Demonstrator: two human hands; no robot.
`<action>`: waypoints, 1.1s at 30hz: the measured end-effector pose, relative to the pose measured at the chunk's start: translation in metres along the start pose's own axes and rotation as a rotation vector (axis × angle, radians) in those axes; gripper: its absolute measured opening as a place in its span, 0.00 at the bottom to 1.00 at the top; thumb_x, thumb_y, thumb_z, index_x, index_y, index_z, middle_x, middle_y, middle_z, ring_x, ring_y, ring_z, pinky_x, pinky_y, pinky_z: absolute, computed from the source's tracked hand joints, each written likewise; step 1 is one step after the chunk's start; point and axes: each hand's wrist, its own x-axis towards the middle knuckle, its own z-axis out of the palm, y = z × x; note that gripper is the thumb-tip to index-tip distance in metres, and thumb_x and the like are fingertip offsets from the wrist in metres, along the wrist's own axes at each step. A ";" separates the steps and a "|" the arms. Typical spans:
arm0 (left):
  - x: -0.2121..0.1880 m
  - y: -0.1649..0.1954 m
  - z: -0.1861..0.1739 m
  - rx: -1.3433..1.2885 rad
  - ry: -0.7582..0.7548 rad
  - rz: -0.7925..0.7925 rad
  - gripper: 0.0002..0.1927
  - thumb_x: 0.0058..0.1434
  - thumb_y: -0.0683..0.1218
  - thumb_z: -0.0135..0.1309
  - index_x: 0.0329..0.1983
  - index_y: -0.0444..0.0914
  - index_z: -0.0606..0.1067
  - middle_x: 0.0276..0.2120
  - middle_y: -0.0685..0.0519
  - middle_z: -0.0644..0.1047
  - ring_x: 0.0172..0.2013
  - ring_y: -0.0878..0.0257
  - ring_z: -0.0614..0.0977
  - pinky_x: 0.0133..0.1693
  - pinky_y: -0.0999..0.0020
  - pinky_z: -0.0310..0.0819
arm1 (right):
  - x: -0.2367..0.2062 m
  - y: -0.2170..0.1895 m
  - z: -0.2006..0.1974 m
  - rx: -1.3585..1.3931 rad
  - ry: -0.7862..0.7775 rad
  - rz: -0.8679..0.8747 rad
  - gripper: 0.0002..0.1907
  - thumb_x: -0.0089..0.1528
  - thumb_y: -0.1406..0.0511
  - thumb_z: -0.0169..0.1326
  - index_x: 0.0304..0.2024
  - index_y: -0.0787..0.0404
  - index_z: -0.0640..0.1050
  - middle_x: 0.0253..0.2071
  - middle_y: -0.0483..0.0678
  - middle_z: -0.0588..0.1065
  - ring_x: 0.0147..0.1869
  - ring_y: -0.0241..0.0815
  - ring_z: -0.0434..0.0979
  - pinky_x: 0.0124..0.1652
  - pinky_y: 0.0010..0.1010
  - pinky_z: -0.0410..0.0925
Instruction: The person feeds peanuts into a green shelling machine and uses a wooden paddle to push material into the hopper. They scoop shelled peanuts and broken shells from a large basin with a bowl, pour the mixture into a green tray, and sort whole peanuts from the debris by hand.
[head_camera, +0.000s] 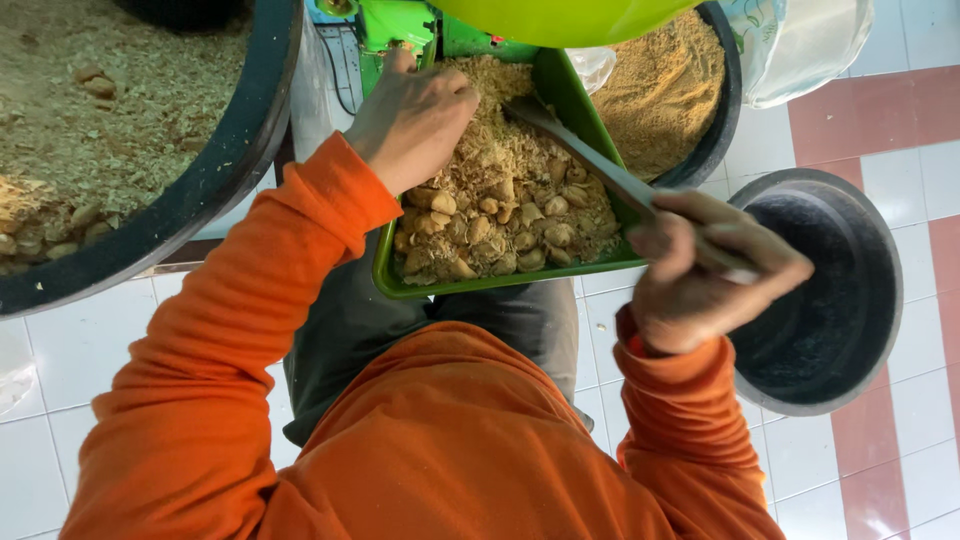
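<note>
While right hand (715, 270) stays out of it, fist closed round flat metal blade (590, 160), blade tip sunk in pale shavings. Green tray (500, 283) on lap: tan lumps (500, 225) heaped at near end, shreds behind. Left hand (415, 120) loosely curled, knuckles up, resting on shreds at far corner. Black tubs of sawdust-like meal left (215, 175) and behind (715, 130); empty dark bowl (870, 300) at right on tiled floor. Yellow-green rim (560, 20) overhangs tray top.
</note>
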 end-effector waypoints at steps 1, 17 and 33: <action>0.004 -0.001 0.003 -0.010 -0.029 -0.006 0.04 0.62 0.38 0.54 0.37 0.39 0.78 0.33 0.54 0.76 0.37 0.59 0.79 0.52 0.48 0.64 | -0.001 -0.004 0.003 -0.028 -0.014 0.001 0.19 0.75 0.64 0.55 0.51 0.61 0.57 0.44 0.63 0.80 0.32 0.42 0.83 0.25 0.21 0.71; -0.013 0.005 -0.021 0.181 -0.045 0.013 0.14 0.62 0.42 0.54 0.19 0.40 0.73 0.21 0.52 0.71 0.49 0.57 0.76 0.58 0.45 0.56 | -0.012 -0.004 0.009 0.044 0.065 0.182 0.16 0.77 0.65 0.53 0.52 0.58 0.57 0.43 0.60 0.81 0.28 0.35 0.77 0.28 0.19 0.70; -0.004 -0.007 0.005 0.116 -0.059 -0.016 0.05 0.59 0.40 0.54 0.31 0.39 0.80 0.32 0.54 0.78 0.53 0.57 0.73 0.57 0.47 0.53 | 0.003 -0.019 0.007 -0.104 0.093 0.028 0.16 0.72 0.69 0.54 0.49 0.66 0.59 0.41 0.65 0.72 0.46 0.51 0.87 0.33 0.30 0.79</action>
